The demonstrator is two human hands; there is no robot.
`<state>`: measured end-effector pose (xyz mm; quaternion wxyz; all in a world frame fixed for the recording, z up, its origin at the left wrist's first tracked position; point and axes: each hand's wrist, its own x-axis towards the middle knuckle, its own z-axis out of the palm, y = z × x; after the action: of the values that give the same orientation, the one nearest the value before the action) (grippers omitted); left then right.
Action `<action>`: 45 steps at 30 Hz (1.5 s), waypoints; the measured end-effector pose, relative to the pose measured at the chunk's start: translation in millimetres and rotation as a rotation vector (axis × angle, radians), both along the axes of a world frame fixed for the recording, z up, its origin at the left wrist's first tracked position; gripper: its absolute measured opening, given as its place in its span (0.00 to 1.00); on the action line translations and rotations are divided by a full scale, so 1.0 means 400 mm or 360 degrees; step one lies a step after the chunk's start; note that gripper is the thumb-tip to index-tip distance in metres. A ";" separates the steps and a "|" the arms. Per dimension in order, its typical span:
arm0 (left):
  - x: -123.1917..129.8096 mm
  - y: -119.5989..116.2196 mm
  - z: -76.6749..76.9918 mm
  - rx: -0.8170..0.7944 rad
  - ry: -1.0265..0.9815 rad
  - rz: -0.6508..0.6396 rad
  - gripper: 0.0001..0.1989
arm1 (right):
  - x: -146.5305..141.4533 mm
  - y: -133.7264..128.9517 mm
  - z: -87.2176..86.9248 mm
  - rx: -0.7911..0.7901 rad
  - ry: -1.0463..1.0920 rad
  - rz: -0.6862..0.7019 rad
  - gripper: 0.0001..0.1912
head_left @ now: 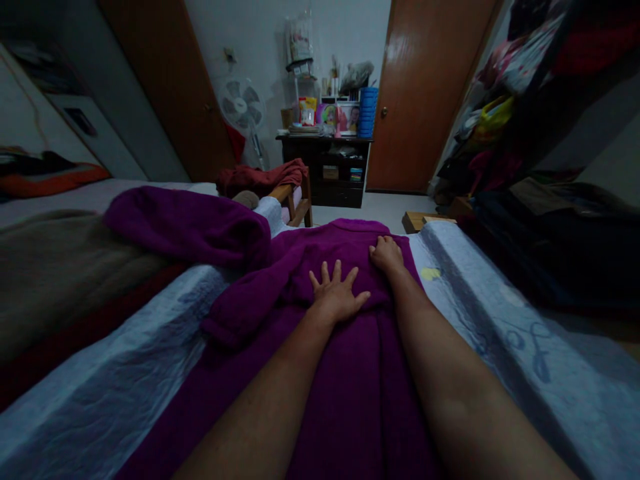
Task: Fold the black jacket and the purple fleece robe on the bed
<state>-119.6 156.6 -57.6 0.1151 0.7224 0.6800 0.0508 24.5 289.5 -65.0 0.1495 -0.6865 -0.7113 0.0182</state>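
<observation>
A long purple coat lies spread over the bed, its collar end away from me and one sleeve folded across the left side. My left hand rests flat on the coat's upper middle, fingers spread wide. Farther up and to the right, my right hand has its fingers curled on the cloth near the coat's right shoulder edge, seemingly gripping it. The fingertips are partly hidden. Another bunched purple piece lies at the upper left; whether it joins the coat I cannot tell.
A pale blue patterned blanket covers the bed. Brown and dark red cloth is heaped at the left, dark clothes at the right. Beyond the bed stand a wooden chair, a fan, a dark cabinet and a door.
</observation>
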 end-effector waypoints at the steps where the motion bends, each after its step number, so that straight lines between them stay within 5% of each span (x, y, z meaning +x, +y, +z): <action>1: 0.001 -0.001 0.002 -0.0016 0.0002 0.0021 0.40 | -0.002 0.000 -0.003 0.0013 -0.0012 0.0021 0.21; 14: -0.008 0.001 -0.019 0.0198 -0.0030 0.0215 0.36 | 0.003 -0.052 0.005 0.0171 0.0056 -0.0074 0.18; 21: -0.003 -0.013 -0.028 0.0384 -0.0027 0.0219 0.34 | 0.009 -0.111 0.048 -0.0320 -0.0050 0.0391 0.25; 27: -0.003 -0.025 -0.027 0.0612 -0.0021 0.0080 0.22 | 0.038 -0.223 0.092 -0.0494 0.0017 0.0727 0.19; 35: -0.056 -0.114 0.037 0.0576 0.0197 -0.0226 0.19 | 0.023 -0.378 0.025 -0.0297 -0.0009 0.0437 0.28; 40: -0.160 -0.224 0.110 0.0736 0.0459 0.0211 0.24 | 0.019 -0.405 0.018 -0.0299 0.0045 0.0421 0.34; 45: -0.259 -0.308 0.134 0.0711 0.0646 0.0506 0.26 | 0.011 -0.459 0.026 -0.0354 0.0046 0.0305 0.49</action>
<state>-223.3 33.4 -4.0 -0.1929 0.6100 0.7653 0.0709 28.9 105.7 -54.6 0.0802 -0.6274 -0.7650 0.1209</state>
